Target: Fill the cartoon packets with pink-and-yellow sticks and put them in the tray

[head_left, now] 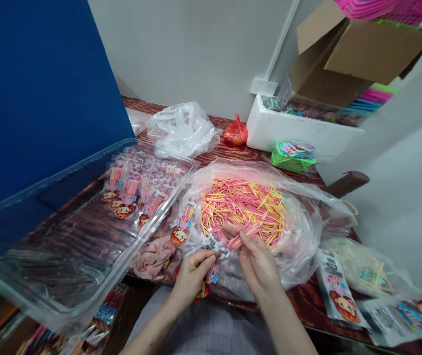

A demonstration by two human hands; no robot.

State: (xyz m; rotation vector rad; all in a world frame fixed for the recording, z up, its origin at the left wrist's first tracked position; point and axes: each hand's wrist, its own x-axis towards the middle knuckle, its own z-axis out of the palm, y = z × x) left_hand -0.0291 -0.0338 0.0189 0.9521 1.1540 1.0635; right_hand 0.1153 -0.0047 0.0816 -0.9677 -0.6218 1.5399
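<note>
A heap of thin pink and yellow sticks (244, 204) lies in an open clear plastic bag (299, 231) on the wooden table. My right hand (257, 259) pinches a small bunch of pink sticks at the near edge of the heap. My left hand (192, 271) is closed on a small clear packet with a barcode label and cartoon-face card (211, 246), held just left of the right hand. A finished packet (181, 227) lies beside the bag.
A large clear plastic tray (66, 236) at left holds several filled cartoon packets (133, 190). A pink cloth (154, 256), crumpled clear bag (181, 128), orange bag (235, 132), white foam box (299, 130), green basket (292, 158), cardboard box (347, 54) and loose packets (340, 296) surround the work area.
</note>
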